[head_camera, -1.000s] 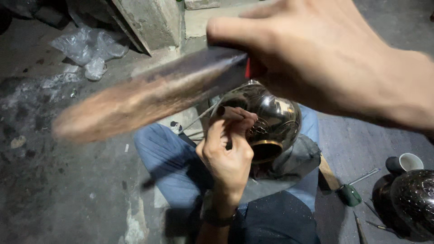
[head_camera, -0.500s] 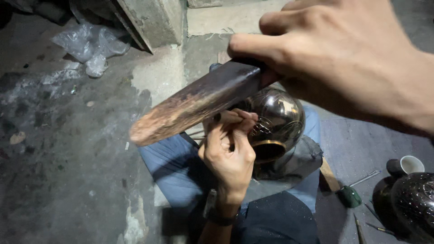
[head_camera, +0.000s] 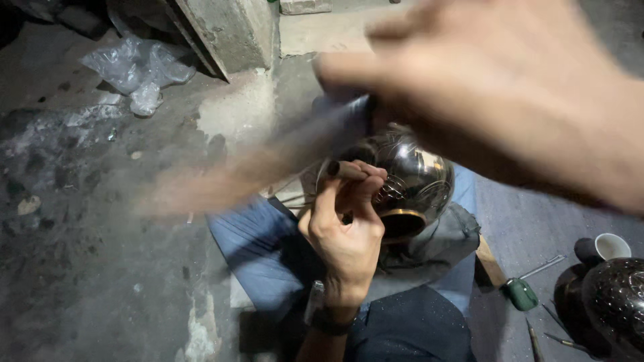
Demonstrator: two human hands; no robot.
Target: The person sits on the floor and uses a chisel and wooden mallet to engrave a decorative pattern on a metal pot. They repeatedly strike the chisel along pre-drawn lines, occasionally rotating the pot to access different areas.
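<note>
My left hand (head_camera: 345, 231) pinches a slim chisel (head_camera: 352, 170) lying nearly level, tip right against the engraved metal vase (head_camera: 409, 177) in my lap. My right hand (head_camera: 496, 87) grips a blurred wooden mallet (head_camera: 255, 167), its length slanting down-left above the vase.

A round dark engraved metal pot (head_camera: 409, 177) was rested on the lap, just right of the left hand (head_camera: 345, 224). The right hand (head_camera: 496, 87) was raised above it, nearer the camera. A crumpled clear plastic bag (head_camera: 137, 67) was left on the floor at far left. A white cup (head_camera: 612, 245) and a green-handled screwdriver (head_camera: 523, 289) were placed at right.
</note>
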